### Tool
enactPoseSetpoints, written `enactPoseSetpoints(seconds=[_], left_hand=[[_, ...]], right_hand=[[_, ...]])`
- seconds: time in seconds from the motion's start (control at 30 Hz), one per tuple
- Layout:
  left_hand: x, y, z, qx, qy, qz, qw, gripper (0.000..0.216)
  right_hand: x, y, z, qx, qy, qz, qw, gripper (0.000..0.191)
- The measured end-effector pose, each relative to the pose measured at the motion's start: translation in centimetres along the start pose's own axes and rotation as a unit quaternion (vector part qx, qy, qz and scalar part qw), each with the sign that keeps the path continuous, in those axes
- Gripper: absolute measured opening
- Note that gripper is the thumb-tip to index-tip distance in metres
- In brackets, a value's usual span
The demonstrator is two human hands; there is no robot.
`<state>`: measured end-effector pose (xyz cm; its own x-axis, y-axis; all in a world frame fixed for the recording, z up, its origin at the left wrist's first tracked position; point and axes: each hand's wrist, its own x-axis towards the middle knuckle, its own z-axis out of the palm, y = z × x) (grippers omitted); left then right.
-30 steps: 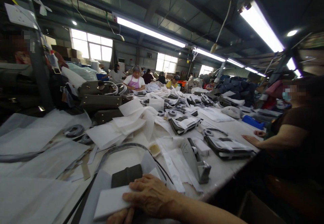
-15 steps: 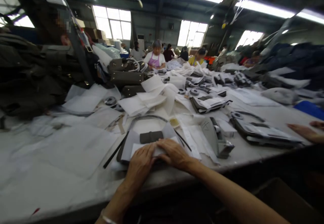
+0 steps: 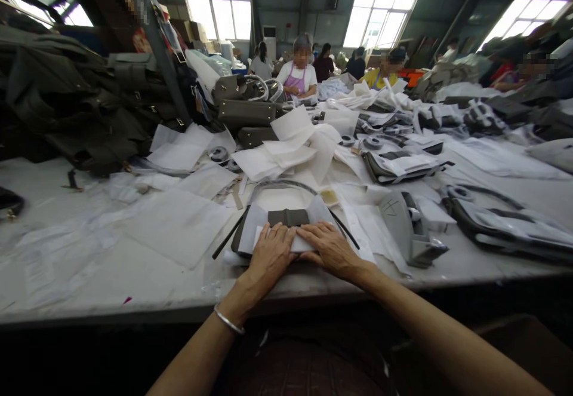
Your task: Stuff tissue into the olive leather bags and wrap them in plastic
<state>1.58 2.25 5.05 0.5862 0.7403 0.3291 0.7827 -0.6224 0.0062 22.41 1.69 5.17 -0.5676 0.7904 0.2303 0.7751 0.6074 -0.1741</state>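
A dark olive handbag (image 3: 240, 239) lies flat at the table's front edge, its wrapped handle (image 3: 286, 184) arching away from me. White paper (image 3: 253, 224) covers much of it, with a dark flap or strap piece (image 3: 289, 217) showing in the middle. My left hand (image 3: 273, 248) rests on the paper with fingers stretched out. Beside it, my right hand (image 3: 329, 248) also lies on the paper, fingers extended and thumb towards the left hand. The bag's near edge is partly hidden beneath both hands.
A grey tape dispenser (image 3: 405, 229) stands to the right, near another paper-covered bag (image 3: 492, 223). Loose white sheets (image 3: 179, 223) spread to the left. Dark bags (image 3: 89, 109) are heaped at the back left. A person in a purple apron (image 3: 296, 79) sits across the table.
The view has shifted, so the scene sits differently in the frame. My hands have flattened and spread on the paper, fingers straighter than before. The bag stays on the table.
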Motion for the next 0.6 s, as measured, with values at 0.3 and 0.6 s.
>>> enactPoseSetpoints(seconds=[0.3, 0.6], left_hand=[[-1.4, 0.1, 2.2, 0.005, 0.109, 0.040, 0.993, 0.037], [-2.0, -0.4, 1.6, -0.051, 0.144, 0.123, 0.980, 0.032]], right_hand=[[0.2, 0.3, 0.1, 0.015, -0.046, -0.005, 0.999, 0.052], [-0.1, 1.0, 0.4, 0.108, 0.007, 0.021, 0.994, 0.047]])
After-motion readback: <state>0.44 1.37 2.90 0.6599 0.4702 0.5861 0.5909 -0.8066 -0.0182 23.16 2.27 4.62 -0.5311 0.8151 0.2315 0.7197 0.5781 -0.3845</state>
